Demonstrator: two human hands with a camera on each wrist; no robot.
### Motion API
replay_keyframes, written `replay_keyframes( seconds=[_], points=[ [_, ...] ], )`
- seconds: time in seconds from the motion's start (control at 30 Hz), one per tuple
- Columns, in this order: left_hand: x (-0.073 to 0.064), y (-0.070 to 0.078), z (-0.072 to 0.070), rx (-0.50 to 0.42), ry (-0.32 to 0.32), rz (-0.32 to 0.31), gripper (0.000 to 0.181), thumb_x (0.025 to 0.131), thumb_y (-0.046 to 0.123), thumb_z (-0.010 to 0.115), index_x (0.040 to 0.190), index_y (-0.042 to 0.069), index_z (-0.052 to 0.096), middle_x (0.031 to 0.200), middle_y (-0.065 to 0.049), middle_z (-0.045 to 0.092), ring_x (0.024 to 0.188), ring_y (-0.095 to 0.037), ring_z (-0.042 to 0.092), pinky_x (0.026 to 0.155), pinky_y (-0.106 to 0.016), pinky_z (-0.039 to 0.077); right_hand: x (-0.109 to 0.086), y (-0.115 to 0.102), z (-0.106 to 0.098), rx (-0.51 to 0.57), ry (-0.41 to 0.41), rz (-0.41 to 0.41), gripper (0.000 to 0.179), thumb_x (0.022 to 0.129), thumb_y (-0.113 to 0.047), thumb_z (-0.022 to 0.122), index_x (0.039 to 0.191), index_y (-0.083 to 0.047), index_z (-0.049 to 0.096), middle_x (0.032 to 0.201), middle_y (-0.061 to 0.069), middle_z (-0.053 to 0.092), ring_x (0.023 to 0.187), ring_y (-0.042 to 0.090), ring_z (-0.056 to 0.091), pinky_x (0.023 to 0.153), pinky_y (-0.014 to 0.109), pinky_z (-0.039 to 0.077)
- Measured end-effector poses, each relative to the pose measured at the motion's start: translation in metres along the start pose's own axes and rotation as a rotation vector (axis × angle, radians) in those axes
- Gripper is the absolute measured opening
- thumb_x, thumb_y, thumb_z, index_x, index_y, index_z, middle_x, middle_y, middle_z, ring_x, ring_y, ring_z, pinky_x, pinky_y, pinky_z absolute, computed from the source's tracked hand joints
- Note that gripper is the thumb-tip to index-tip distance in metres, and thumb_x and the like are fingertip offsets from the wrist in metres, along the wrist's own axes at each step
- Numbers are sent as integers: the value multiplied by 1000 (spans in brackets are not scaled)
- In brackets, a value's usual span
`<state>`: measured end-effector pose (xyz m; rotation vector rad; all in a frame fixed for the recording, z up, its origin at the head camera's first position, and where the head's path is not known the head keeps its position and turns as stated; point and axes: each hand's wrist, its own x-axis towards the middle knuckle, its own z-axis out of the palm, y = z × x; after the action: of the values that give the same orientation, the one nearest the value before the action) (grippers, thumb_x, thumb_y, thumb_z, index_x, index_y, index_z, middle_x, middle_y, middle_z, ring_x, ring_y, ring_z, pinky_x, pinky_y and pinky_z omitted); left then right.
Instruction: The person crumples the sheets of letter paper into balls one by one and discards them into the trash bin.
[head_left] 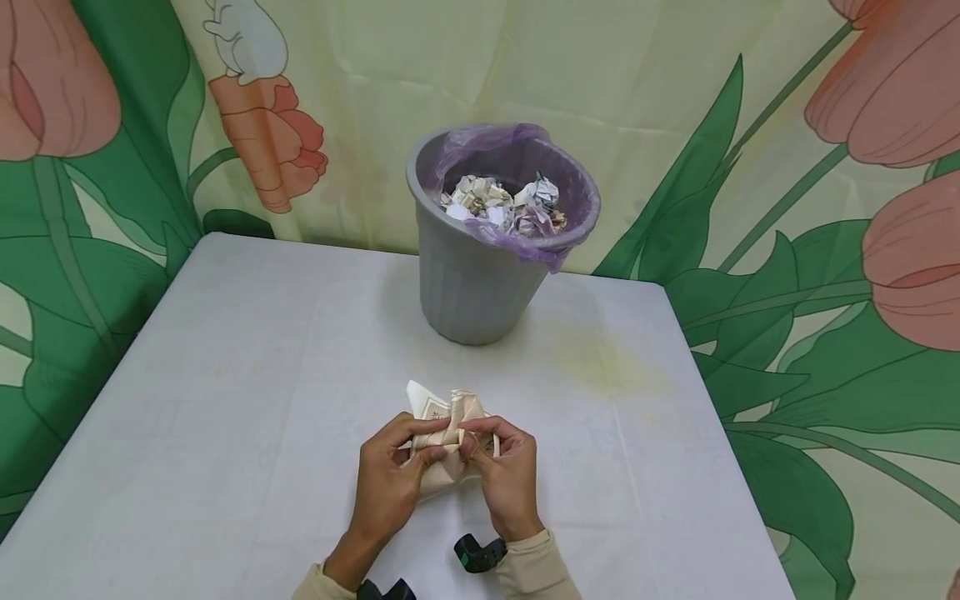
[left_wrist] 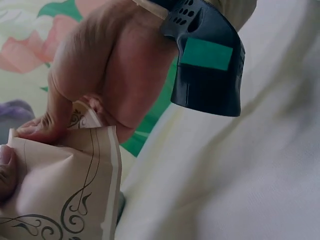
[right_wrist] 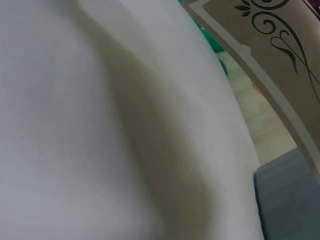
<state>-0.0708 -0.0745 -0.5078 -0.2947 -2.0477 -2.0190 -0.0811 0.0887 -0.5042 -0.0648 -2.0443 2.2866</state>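
Observation:
Both hands hold a cream sheet of patterned paper (head_left: 444, 478) over the near middle of the table. My left hand (head_left: 388, 477) pinches its left side between thumb and fingers, and my right hand (head_left: 510, 477) pinches the right side. The sheet is bent and gathered between the thumbs, with a corner standing up at the back. Dark scrollwork runs along the border of the paper (left_wrist: 55, 175) in the left wrist view. The right wrist view shows only an edge of the paper (right_wrist: 280, 60); the right hand is outside it.
A grey bin (head_left: 476, 292) stands beyond the hands at the table's back edge. A purple bag (head_left: 573, 200) lines it, and crumpled papers (head_left: 480, 196) lie inside. White cloth covers the table (head_left: 225, 400). A curtain printed with tulips (head_left: 600, 75) hangs behind.

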Motion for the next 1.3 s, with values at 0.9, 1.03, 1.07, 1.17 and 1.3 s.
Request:
replay_keyframes(
  seconds=[0.9,1.03,1.07,1.17,1.3],
  points=[
    [-2,8,11,130,155,129,17,86,3,86,99,14,84,87,2,69,71,-5,52,52,-18,42,-13,5,13,-186,-35,-333,58,107,-2,60,161,-16,45,171,4,40,160,21,35,126,23,34],
    [-1,9,10,98,144,157,17,86,0,85,99,12,83,87,-2,70,73,-5,55,52,-17,45,-10,1,7,-220,-153,-374,54,106,3,57,157,-13,50,165,9,49,158,24,40,129,26,31],
    [-1,9,10,90,141,159,17,86,0,85,99,11,83,87,-3,70,74,-5,56,53,-17,46,-9,0,5,-221,-189,-382,54,106,4,58,157,-13,51,164,11,50,157,25,41,129,27,32],
    [0,9,9,73,126,150,16,87,0,84,98,12,83,88,-3,71,78,-5,60,56,-15,49,-7,-3,0,-236,-291,-384,55,105,1,62,157,-14,52,162,10,53,155,26,44,127,27,35],
    [2,9,8,24,105,149,17,89,-2,82,97,12,82,91,-5,74,87,-7,69,68,-13,55,-4,-3,-4,-244,-364,-383,54,102,-9,68,154,-14,55,157,7,59,151,27,51,125,30,40]
  ],
)
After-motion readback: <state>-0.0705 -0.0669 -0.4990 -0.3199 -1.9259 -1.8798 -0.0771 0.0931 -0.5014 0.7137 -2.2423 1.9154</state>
